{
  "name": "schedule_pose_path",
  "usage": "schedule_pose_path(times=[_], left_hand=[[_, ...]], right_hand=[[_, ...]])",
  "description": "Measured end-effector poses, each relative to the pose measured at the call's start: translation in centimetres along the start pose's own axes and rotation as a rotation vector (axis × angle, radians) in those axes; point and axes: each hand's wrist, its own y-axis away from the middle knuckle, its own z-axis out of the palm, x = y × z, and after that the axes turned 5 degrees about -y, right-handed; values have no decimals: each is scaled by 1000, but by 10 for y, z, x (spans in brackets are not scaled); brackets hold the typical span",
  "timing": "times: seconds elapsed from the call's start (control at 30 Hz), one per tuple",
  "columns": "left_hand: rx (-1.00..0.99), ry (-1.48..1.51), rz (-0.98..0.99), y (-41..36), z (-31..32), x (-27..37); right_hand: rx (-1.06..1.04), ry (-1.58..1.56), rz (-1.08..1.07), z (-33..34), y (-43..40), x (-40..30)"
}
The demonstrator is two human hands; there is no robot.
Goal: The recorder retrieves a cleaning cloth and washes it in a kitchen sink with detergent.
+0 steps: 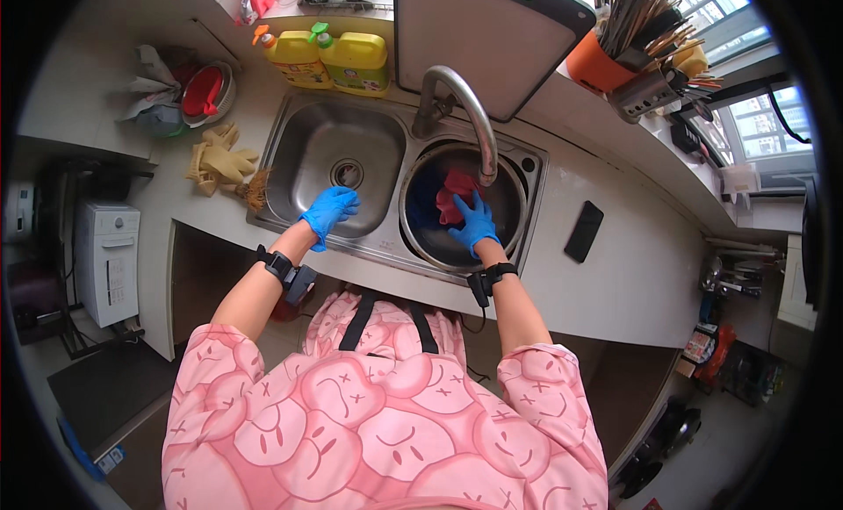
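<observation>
Both hands wear blue disposable gloves. My left hand [331,214] is over the near edge of the left sink basin [316,141], its fingers partly curled; whether it holds anything is unclear. My right hand [475,223] reaches into a round metal basin [402,227] set in the right sink, fingers spread at a red cloth [454,197]. Dark blue fabric [423,194] lies at the left of that basin. A curved metal faucet [471,105] arches above it.
Two yellow pump bottles [355,62] and a cutting board [481,42] stand behind the sink. Cream rubber gloves [224,158] and a frayed brush [253,191] lie left of it, near a strainer [227,95]. A black phone [584,231] rests on the right counter.
</observation>
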Motion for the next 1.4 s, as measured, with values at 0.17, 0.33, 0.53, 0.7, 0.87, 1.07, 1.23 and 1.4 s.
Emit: schedule_pose_path(times=[0.17, 0.33, 0.53, 0.7, 0.87, 1.07, 1.23, 1.4], left_hand=[[124, -133, 254, -11, -48, 69], [556, -216, 746, -71, -129, 131], [560, -858, 1180, -107, -76, 210], [609, -1066, 954, -124, -42, 224], [690, -1163, 781, -101, -45, 213], [424, -966, 1095, 10, -35, 183], [-77, -1082, 1032, 71, -6, 150], [-435, -1290, 974, 109, 31, 115]], right_hand=[[-172, -330, 0, 41, -12, 33], [218, -368, 411, 34, 5, 41], [47, -301, 324, 39, 40, 54], [121, -390, 205, 29, 45, 43], [175, -375, 218, 19, 42, 41], [37, -202, 427, 0, 19, -15], [-121, -517, 85, 66, -7, 25], [62, -547, 215, 51, -2, 73]])
